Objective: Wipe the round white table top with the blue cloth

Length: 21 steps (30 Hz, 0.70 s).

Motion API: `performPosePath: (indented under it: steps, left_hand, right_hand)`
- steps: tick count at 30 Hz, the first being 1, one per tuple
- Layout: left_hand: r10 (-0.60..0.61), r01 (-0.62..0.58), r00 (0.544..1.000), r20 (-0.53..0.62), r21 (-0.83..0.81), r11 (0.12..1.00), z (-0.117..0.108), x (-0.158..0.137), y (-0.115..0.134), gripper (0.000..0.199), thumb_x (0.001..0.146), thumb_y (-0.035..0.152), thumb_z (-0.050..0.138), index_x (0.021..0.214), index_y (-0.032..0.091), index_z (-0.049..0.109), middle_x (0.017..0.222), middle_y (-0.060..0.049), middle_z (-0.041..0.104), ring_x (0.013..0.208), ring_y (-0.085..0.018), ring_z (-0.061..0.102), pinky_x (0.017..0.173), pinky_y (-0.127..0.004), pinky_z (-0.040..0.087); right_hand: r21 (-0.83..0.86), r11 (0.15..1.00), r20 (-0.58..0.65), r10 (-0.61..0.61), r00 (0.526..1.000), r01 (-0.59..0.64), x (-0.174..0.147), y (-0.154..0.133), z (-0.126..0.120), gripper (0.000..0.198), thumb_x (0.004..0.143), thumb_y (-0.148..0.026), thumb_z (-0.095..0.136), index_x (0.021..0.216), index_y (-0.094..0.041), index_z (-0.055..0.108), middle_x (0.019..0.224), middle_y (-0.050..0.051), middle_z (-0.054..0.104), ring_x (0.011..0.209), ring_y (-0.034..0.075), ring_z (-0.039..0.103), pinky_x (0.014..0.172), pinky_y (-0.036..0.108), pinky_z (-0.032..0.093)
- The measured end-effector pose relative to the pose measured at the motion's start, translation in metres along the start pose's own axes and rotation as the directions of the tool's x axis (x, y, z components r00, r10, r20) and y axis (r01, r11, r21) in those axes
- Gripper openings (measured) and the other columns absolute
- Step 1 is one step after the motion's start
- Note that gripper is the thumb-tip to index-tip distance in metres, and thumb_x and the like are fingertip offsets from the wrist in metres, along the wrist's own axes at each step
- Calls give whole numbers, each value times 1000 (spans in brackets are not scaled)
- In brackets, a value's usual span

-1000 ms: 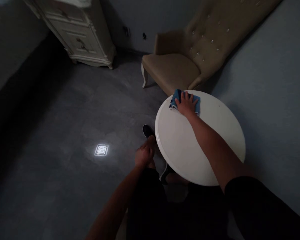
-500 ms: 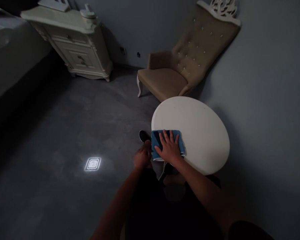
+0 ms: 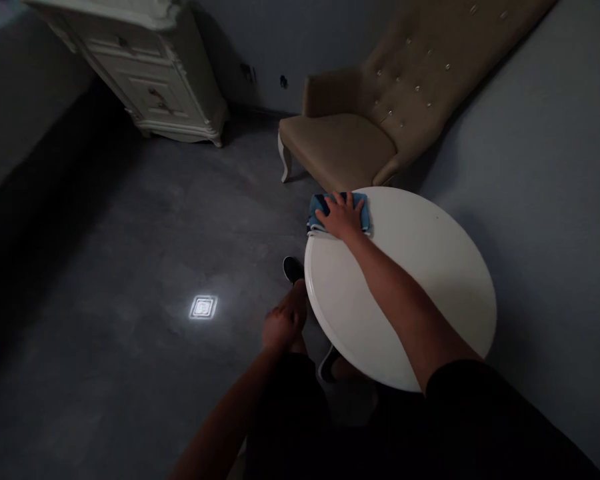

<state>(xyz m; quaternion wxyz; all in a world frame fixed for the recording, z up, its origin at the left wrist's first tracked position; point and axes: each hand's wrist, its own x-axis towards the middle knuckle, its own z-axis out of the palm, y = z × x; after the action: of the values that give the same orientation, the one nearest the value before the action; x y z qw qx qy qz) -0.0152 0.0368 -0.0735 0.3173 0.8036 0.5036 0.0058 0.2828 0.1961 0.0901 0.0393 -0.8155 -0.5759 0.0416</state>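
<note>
My right hand [image 3: 343,217] lies flat on a folded blue cloth [image 3: 315,208] with dark patches and a pale edge. Its fingers are spread, and the palm presses the cloth onto the far left rim of a round white table [image 3: 405,267]. Part of the cloth reaches the table's edge. Left of the table, my left hand [image 3: 279,328] rests on my bent knee, its fingers curled over it and dim in the low light. It is apart from both cloth and table.
A tan tufted armchair [image 3: 340,143] stands right behind the table. Farther left is a white carved cabinet [image 3: 160,80]. A bright square light pattern [image 3: 203,307] shows on the grey floor [image 3: 130,360]. My black shoe [image 3: 293,269] is beside the table, and a wall [image 3: 555,167] runs along the right.
My right hand has slid the cloth away from me along the table's left side, from the near left to the far left rim. My left hand stays at my knee. The view has shifted.
</note>
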Motion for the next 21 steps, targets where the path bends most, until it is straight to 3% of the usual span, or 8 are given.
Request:
performPosePath:
  steps: [5, 8, 12, 16, 21]
  left_hand:
    - [-54, 48, 998, 43, 140, 989, 8, -1, -12, 37, 117, 32, 56, 125, 18, 90, 125, -16, 88, 121, -29, 80, 106, -36, 57]
    - [-86, 72, 994, 62, 197, 978, 9, -2, -17, 36, 116, 30, 55, 117, 19, 90, 120, -16, 87, 118, -30, 80, 102, -37, 56]
    - [-125, 104, 989, 73, 246, 964, 4, 5, -14, 38, 117, 30, 52, 111, 18, 88, 119, -15, 87, 116, -29, 80, 100, -38, 56]
    - [-126, 100, 989, 77, 275, 956, 6, 11, -11, 43, 118, 31, 48, 110, 17, 88, 117, -16, 88, 115, -29, 81, 99, -38, 56]
    - [-112, 82, 989, 92, 278, 957, 7, 15, 3, 49, 120, 39, 45, 112, 19, 89, 121, -16, 89, 117, -30, 82, 99, -37, 57]
  right_hand:
    - [14, 1000, -31, 23, 999, -22, 59, 49, 3, 70, 121, -63, 36, 161, -22, 75, 181, 16, 56, 177, 54, 24, 136, 96, 4]
    - [-21, 996, -44, 87, 995, -88, 77, 91, 1, 72, 122, -63, 31, 167, -23, 69, 182, 16, 54, 176, 54, 25, 134, 97, 6]
    - [-64, 972, -69, 222, 973, -226, 89, 174, -14, 76, 123, -66, 24, 178, -24, 56, 187, 19, 47, 176, 54, 25, 132, 98, 13]
    - [-47, 923, -112, 375, 920, -382, 59, 269, -32, 76, 123, -66, 27, 179, -22, 52, 184, 24, 49, 171, 52, 37, 131, 94, 23]
    - [-14, 849, -98, 524, 846, -528, -32, 368, -49, 74, 124, -66, 32, 174, -17, 57, 169, 32, 61, 152, 50, 59, 125, 82, 41]
